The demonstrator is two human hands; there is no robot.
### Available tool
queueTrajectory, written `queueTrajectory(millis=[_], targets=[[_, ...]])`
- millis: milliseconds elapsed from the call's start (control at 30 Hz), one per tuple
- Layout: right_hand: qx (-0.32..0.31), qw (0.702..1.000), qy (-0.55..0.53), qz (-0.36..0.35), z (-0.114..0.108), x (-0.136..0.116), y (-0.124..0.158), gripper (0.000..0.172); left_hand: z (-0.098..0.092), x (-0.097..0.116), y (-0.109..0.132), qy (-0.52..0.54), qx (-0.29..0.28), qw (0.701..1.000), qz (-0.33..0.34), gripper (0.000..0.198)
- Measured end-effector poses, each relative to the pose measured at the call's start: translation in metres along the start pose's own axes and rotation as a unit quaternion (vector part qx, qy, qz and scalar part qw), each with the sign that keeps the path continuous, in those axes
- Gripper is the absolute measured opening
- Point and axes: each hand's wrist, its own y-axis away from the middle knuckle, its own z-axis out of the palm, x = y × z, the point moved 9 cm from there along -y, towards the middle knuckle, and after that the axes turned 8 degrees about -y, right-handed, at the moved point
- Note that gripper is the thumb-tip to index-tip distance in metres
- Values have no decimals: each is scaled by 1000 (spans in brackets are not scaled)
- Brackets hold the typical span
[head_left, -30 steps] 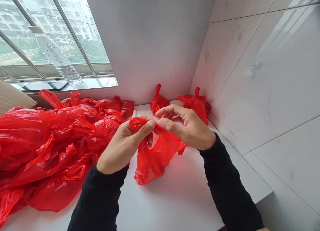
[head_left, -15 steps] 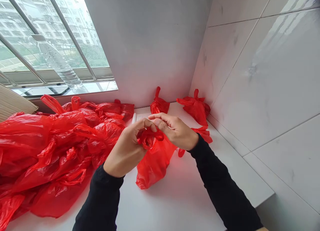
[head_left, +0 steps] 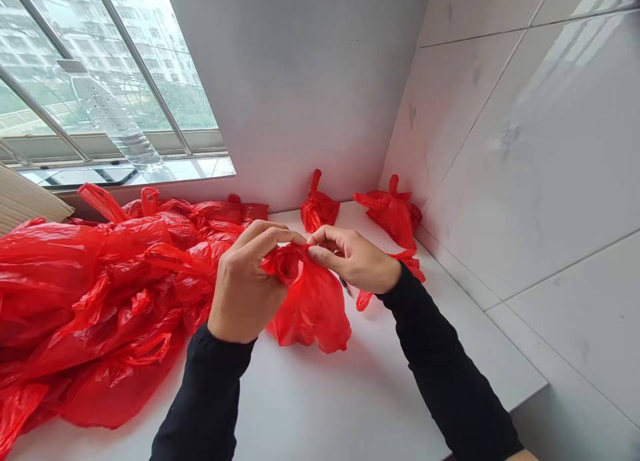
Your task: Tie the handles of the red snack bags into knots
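A red plastic bag (head_left: 320, 308) hangs from both hands over the white table, its body spread below them. My left hand (head_left: 253, 281) is closed round the gathered top of the bag, where a rolled loop of plastic shows. My right hand (head_left: 355, 258) pinches the bag's upper edge between thumb and forefinger, close beside the left fingertips. Behind the right hand, another red bag (head_left: 410, 264) lies partly hidden on the table.
Many filled red bags (head_left: 110, 308) are heaped on the left of the white table (head_left: 340, 408). Two knotted red bags (head_left: 319, 209) (head_left: 395, 214) sit near the back wall. A clear bottle (head_left: 117, 121) stands at the window. A tiled wall (head_left: 565, 168) rises on the right.
The bag's body has swung to the right and spread wider. My right hand has come down onto the bag's edge, and my left hand has shifted slightly left.
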Motion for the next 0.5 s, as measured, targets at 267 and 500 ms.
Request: queueTrajectory(millis=[267,500], targets=[[116,991,59,-43,-21,-10,0,9,16,-15,7,22,-143,989,-20,43],[223,966,131,-25,-66,8,1,10,-4,-37,7,-88,-130,987,-33,29]])
